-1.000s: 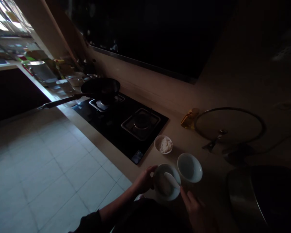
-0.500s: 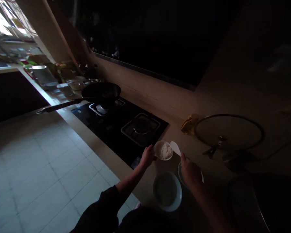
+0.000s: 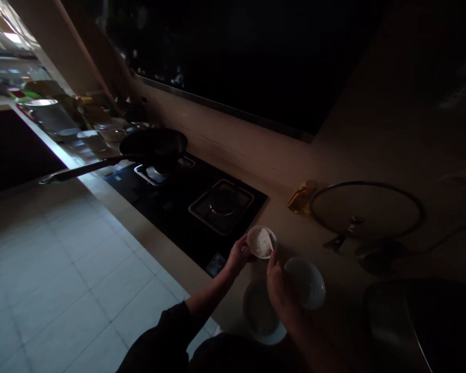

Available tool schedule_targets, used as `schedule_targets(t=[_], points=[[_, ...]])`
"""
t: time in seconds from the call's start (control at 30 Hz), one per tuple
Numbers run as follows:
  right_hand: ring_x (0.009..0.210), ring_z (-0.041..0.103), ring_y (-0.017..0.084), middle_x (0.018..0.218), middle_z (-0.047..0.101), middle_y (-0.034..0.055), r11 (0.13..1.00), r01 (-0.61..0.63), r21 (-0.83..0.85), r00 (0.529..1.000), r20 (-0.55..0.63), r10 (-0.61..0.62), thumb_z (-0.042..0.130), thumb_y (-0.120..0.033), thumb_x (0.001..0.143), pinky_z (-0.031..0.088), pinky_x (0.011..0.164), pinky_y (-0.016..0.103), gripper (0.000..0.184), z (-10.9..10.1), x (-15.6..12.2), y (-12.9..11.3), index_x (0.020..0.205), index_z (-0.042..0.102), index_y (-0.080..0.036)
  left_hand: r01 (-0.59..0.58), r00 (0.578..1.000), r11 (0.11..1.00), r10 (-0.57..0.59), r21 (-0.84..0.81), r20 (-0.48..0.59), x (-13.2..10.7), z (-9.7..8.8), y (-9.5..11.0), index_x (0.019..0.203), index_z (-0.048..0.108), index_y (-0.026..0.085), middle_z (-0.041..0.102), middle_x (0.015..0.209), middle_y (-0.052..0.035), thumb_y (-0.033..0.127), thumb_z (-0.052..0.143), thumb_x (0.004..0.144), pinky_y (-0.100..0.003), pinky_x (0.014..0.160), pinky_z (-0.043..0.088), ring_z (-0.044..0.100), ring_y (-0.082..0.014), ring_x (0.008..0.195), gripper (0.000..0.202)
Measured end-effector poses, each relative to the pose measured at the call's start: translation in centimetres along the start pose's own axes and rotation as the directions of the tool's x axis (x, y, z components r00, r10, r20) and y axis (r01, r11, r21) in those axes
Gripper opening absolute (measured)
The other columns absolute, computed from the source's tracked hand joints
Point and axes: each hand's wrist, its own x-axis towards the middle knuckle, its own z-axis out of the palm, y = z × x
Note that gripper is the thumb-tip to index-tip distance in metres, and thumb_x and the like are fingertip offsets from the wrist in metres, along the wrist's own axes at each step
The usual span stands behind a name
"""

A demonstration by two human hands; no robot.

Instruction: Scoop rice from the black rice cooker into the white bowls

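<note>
Head view, the only one. Left hand (image 3: 238, 255): grip closed on the side of the small bowl (image 3: 251, 240), fingers at the rim nearest the hob, presumably to steady it against the push of the other hand. Right hand (image 3: 278, 282): grip narrow, wrapped round the handle of a white spoon (image 3: 271, 241) whose blade is in the rice (image 3: 262, 242); exact finger placing lost in the dark. Holding from opposite sides leaves the bowl's mouth free, which looks deliberate. Small bowl is at the hob's near right corner, on or just above the worktop (image 3: 283, 221) (can't tell which, too dim).

Two larger bowls sit close by, likely so everything is within one short reach: the right bowl (image 3: 317, 288) beside the right hand, and the near bowl (image 3: 276, 337), partly covered by the right forearm, contents unclear.

Hob (image 3: 171, 207): wok (image 3: 155, 142) on the far burner, handle out past the worktop edge, probably for an easy grab; near burner bare. Glass lid (image 3: 422, 211) seems propped upright at the back, maybe to save space, with an amber item (image 3: 303, 197) next to it. Dark pot-like thing (image 3: 388, 321) lower right, half lost in shadow.
</note>
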Motion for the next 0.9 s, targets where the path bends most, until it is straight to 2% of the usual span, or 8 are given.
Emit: schedule_targets(t=[0.07,0.2,0.33,0.5,0.6,0.7,0.8,0.9], points=[[0.072,0.073,0.018,0.094,0.072,0.0195,0.999,0.039,0.036,0.998,0.039,-0.040,0.029,0.006,0.089,0.054,0.060,0.023,0.054,-0.1,0.1,0.8,0.140,0.042,-0.003,-0.019,1.000,0.999,0.019,0.030,0.006,0.0,-0.1,0.1,0.121,0.061,0.016,0.065,0.103,-0.0091,0.035,0.066,0.076,-0.030,0.063,0.061,0.068,-0.0171,0.078,0.049],[0.080,0.073,0.019,0.103,0.073,0.0190,0.991,0.080,0.105,0.992,0.094,-0.090,0.032,0.005,0.087,0.054,0.064,0.024,0.057,-1.4,0.3,4.1,0.142,0.039,-0.006,-0.059,0.998,0.991,0.062,0.120,-0.023,0.4,-0.8,0.2,0.113,0.065,0.016,0.063,0.103,-0.0067,0.028,0.065,0.074,-0.021,0.052,0.057,0.065,-0.0124,0.068,0.041],[0.081,0.073,0.023,0.094,0.075,0.0182,0.994,0.062,0.088,0.989,0.130,-0.073,0.031,-0.001,0.091,0.052,0.064,0.028,0.050,-2.2,0.3,6.3,0.139,0.044,-0.006,-0.088,0.996,0.981,0.090,0.175,-0.008,1.1,-1.4,0.3,0.100,0.070,0.014,0.061,0.098,-0.0046,0.023,0.064,0.072,-0.018,0.046,0.054,0.064,-0.0096,0.059,0.030],[0.078,0.073,0.023,0.088,0.075,0.0160,0.978,0.106,0.180,0.972,0.190,-0.140,0.029,-0.006,0.094,0.047,0.059,0.028,0.044,-2.5,0.4,6.0,0.133,0.050,-0.010,-0.105,0.993,0.981,0.095,0.162,0.071,1.1,-1.2,0.4,0.096,0.070,0.013,0.062,0.079,-0.0010,0.023,0.059,0.075,-0.023,0.049,0.058,0.065,-0.0111,0.055,0.026],[0.077,0.073,0.021,0.087,0.075,0.0155,0.960,0.122,0.252,0.964,0.200,-0.175,0.030,-0.008,0.094,0.043,0.057,0.026,0.042,-2.7,0.6,5.6,0.130,0.052,-0.011,-0.104,0.992,0.984,0.093,0.142,0.087,1.0,-1.1,0.5,0.099,0.069,0.014,0.062,0.077,-0.0002,0.026,0.059,0.076,-0.025,0.050,0.058,0.064,-0.0111,0.054,0.028],[0.076,0.072,0.021,0.086,0.075,0.0160,0.946,0.127,0.299,0.959,0.207,-0.194,0.030,-0.010,0.095,0.041,0.057,0.026,0.039,-2.5,1.0,5.2,0.127,0.053,-0.012,-0.098,0.993,0.987,0.087,0.129,0.083,0.9,-0.9,0.5,0.095,0.067,0.014,0.061,0.074,0.0001,0.030,0.060,0.076,-0.025,0.048,0.057,0.063,-0.0112,0.052,0.026],[0.080,0.071,0.021,0.089,0.074,0.0180,0.927,0.111,0.359,0.956,0.216,-0.198,0.035,-0.009,0.093,0.041,0.060,0.026,0.038,-2.1,1.8,4.8,0.126,0.054,-0.011,-0.085,0.994,0.990,0.076,0.114,0.084,0.9,-0.7,0.5,0.091,0.067,0.014,0.061,0.072,-0.0005,0.035,0.061,0.076,-0.025,0.047,0.057,0.064,-0.0131,0.055,0.026],[0.084,0.070,0.022,0.093,0.074,0.0189,0.881,0.085,0.465,0.953,0.219,-0.207,0.039,-0.008,0.091,0.041,0.065,0.027,0.034,-1.7,2.7,4.3,0.118,0.060,-0.011,-0.070,0.995,0.993,0.062,0.099,0.083,0.8,-0.6,0.6,0.097,0.067,0.014,0.063,0.071,-0.0012,0.039,0.061,0.077,-0.026,0.047,0.056,0.062,-0.0131,0.054,0.032]])
